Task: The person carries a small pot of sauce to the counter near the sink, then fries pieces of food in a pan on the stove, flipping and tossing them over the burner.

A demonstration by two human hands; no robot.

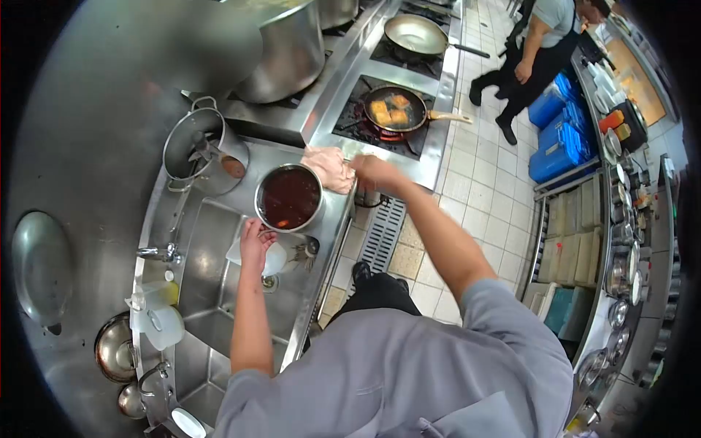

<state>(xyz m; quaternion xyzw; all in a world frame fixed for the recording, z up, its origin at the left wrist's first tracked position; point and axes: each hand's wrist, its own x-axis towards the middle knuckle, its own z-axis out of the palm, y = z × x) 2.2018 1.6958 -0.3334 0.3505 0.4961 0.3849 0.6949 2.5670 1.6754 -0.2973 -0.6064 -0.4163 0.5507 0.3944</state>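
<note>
A round metal pot (290, 196) of dark red liquid, with a small orange piece in it, stands by the sink's edge. At its near rim my left hand (253, 247) has its fingers closed on what looks like a small side handle. A crumpled pale pink cloth (328, 168) lies against the pot's far right side. My right hand (376, 175) is closed at the cloth's right end, slightly blurred. A small metallic bit shows between this hand and the cloth; what the fingers hold is hidden.
A frying pan (380, 95) with several golden pieces sits on the stove, below a wok-like pan (416, 34). A two-handled pot (204, 150) holds utensils. The sink (201, 255) contains a white container (275, 259). Another person (544, 51) stands beside blue bins (558, 150).
</note>
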